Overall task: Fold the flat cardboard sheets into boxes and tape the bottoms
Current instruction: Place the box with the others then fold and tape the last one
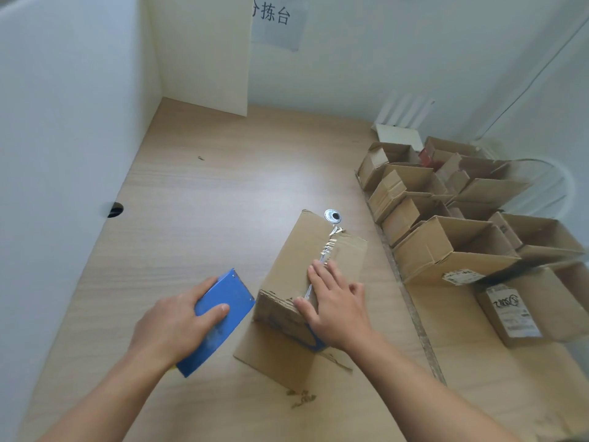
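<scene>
Possibly peeling is being risked: wrinkled tape (330, 247) is being pressed by the flat right hand (334, 301), the dispenser (220, 317) being gripped by the left hand (178, 320).

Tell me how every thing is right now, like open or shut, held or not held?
left hand: grips the blue tape dispenser.
tape dispenser: held, just left of the middle box.
right hand: fingers straight, pressing the tape down.
middle box: flaps closed, taped seam facing up.
tape: crinkly, stuck along the seam.
boxes on the right: folded up, still open.
</scene>
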Available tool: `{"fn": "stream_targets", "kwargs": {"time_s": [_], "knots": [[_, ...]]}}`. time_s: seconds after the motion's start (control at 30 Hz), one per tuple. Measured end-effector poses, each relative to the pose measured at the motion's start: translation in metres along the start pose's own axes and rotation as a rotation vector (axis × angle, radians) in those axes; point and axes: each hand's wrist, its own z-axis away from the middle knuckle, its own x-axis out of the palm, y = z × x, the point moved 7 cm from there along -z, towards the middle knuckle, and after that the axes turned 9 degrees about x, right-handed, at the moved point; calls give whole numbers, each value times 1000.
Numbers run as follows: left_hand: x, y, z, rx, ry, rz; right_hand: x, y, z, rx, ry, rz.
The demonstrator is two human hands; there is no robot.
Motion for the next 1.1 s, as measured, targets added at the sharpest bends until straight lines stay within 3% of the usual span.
{"fn": "stream_targets", "kwargs": {"time_s": [0.17,0.3,0.4,0.47,0.7,0.8,0.97,1.1], "knots": [[-24,39,-3,67,206,-100,-13,14,-22,-45,34,-170],[-29,91,-8,300,354,-288,-12,37,-40,58,-10,-34],[-12,118,-19,456,332,-366,-6,46,-51,82,-97,-72],[-3,126,-26,505,327,-408,-16,49,-63,66,-52,-98],[-1,132,-35,488,320,-435,-22,69,-108,171,-147,-240],[1,132,-35,472,302,-412,-33,76,-128,198,-106,-266],[-3,134,-36,426,279,-430,-30,64,-158,96,-141,-305],[-2,137,-35,413,277,-412,-32,64,-170,123,-94,-383]]}}
